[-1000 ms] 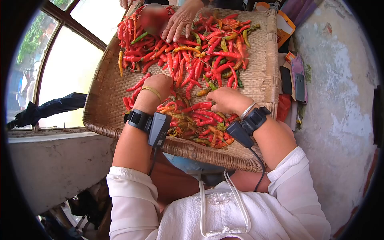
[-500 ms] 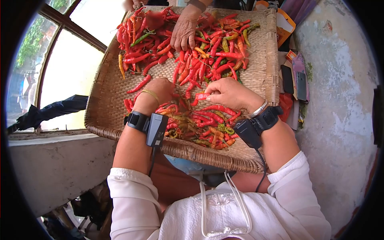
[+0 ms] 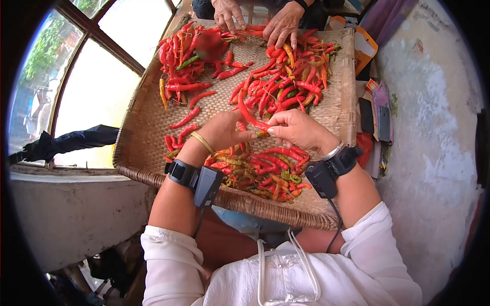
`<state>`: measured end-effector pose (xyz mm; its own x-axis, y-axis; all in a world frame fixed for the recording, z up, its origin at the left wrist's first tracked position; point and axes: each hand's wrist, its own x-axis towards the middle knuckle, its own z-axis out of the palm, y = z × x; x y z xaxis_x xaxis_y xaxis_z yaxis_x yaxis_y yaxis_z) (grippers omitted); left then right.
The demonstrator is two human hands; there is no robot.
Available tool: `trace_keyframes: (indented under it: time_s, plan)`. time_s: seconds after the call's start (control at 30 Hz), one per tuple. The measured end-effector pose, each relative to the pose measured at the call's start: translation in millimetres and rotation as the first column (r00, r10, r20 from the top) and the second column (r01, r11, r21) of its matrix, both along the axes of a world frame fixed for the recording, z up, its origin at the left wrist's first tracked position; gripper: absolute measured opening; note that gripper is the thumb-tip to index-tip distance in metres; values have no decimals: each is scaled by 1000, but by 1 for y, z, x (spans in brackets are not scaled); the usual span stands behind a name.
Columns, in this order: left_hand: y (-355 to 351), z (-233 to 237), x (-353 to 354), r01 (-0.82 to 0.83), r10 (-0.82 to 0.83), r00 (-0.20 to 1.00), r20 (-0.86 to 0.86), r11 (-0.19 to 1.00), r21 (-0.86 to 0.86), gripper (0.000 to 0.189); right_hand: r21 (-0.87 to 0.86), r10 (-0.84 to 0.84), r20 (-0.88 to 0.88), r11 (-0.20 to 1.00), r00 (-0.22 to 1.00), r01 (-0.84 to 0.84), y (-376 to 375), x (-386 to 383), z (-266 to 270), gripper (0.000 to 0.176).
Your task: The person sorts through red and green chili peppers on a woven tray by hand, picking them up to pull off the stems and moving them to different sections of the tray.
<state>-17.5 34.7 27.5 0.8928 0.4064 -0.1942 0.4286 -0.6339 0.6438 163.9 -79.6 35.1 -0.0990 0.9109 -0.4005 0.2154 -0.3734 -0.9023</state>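
Note:
A long red chili [image 3: 248, 113] is pinched at its lower right end by my right hand [image 3: 296, 129], over the middle of a woven basket [image 3: 148, 137]. Just left of that chili is my left hand [image 3: 224, 128], its thumb pointing toward the other hand; whether its curled fingers hold anything is hard to make out. Below both hands lies a pile of red, orange and greenish chilies [image 3: 265, 171]. Beyond them is a larger heap of mostly red chilies [image 3: 286, 84], with another heap [image 3: 186, 56] at the upper left.
Across the basket, another person's two hands [image 3: 282, 24] reach onto the chilies. A window [image 3: 92, 81] and a dark folded cloth [image 3: 76, 140] are at the left. Phones [image 3: 384, 122] lie beside the basket, near the wall [image 3: 434, 117] on the right.
A long red chili now shows at my right hand, where a short piece showed before. My left hand has moved right and lower. The other person's hands have shifted, and bare weave shows between the far heaps.

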Motion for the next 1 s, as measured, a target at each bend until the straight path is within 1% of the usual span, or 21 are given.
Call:
trace_keyframes:
  time_s: [0.03, 0.07, 0.1, 0.13, 0.3, 0.37, 0.4, 0.43, 0.47, 0.5, 0.53, 0.6, 0.63, 0.67, 0.7, 0.73, 0.77, 0.87, 0.9, 0.97, 1.0]
  plan:
    - [0, 1, -1, -3, 3, 1000, 4, 1000, 4, 39, 4, 3, 4, 1000, 1000, -3, 0, 1, 0, 19]
    - [1, 1, -1, -67, 105, 992, 66, 903, -424, 36, -6, 23, 19, 1000, 1000, -23, -1, 1, 0, 19]
    - [1, 2, -1, -80, 220, 972, 79, 630, -772, 32, -15, 42, 34, 999, 999, -42, -1, 1, 1, 19]
    - [2, 1, -2, -78, 223, 971, 86, 635, -768, 25, -12, 27, 41, 1000, 999, -27, -3, -2, 3, 19]
    - [1, -14, 4, -87, 120, 993, -11, 652, -753, 22, -118, 124, 12, 985, 992, -122, -2, -6, -2, 23]
    - [6, -7, 6, -223, 179, 975, -135, 723, -653, 20, -31, 37, 75, 999, 996, -35, -4, -9, 1, 24]
    - [14, -6, 7, -261, 256, 960, -110, 682, -683, 20, 5, -53, 82, 999, 995, 52, -3, -7, -7, 23]
    - [25, -8, 6, -303, 324, 943, -73, 749, -589, 23, 10, -53, 82, 999, 995, 52, -1, -5, -12, 23]
    - [28, -9, 8, -271, 557, 824, 99, 542, -796, 26, 60, -111, 73, 993, 991, 106, 1, -2, -16, 22]
    - [29, -7, 10, -131, 771, 611, 181, 323, -937, 30, 108, -167, 60, 981, 984, 160, 2, -1, -17, 21]
    - [31, -7, 10, -131, 772, 609, 182, 324, -937, 30, 116, -198, 54, 975, 979, 191, 2, -1, -16, 21]
    - [32, -14, 8, -277, 845, 512, 156, 334, -901, 34, 115, -203, 75, 974, 976, 194, -3, -2, -17, 22]
    - [31, -18, 8, -275, 845, 512, 157, 335, -901, 34, 120, -212, 96, 972, 972, 200, -4, -1, -18, 22]
    - [31, -24, 8, -410, 707, 696, 125, 534, -740, 34, 121, -212, 98, 972, 972, 200, -3, 4, -21, 22]
    - [28, -32, 8, -459, 550, 835, 21, 717, -524, 35, 259, -191, 359, 961, 914, 99, -2, 10, -27, 24]
    - [25, -41, 8, -388, 419, 907, 55, 878, -282, 30, 358, -196, 591, 933, 782, -36, -3, 13, -32, 27]
    - [22, -48, 8, -250, 243, 961, 132, 968, 38, 24, 356, -197, 591, 934, 782, -34, -4, 13, -36, 27]
    - [10, -65, 10, -197, 190, 969, 156, 980, 30, 23, 234, -182, 623, 971, 761, 41, 1, 18, -38, 38]
    - [8, -67, 12, -142, 123, 980, 155, 983, 113, 23, 240, -185, 633, 970, 752, 37, 3, 21, -44, 38]
    - [8, -65, 19, -84, 54, 986, 156, 978, 189, 23, 319, -190, 545, 948, 817, 9, 6, 26, -58, 44]
    - [6, -60, 20, -91, 76, 992, 98, 982, 164, 25, 217, -138, 525, 976, 840, 24, 8, 23, -52, 52]
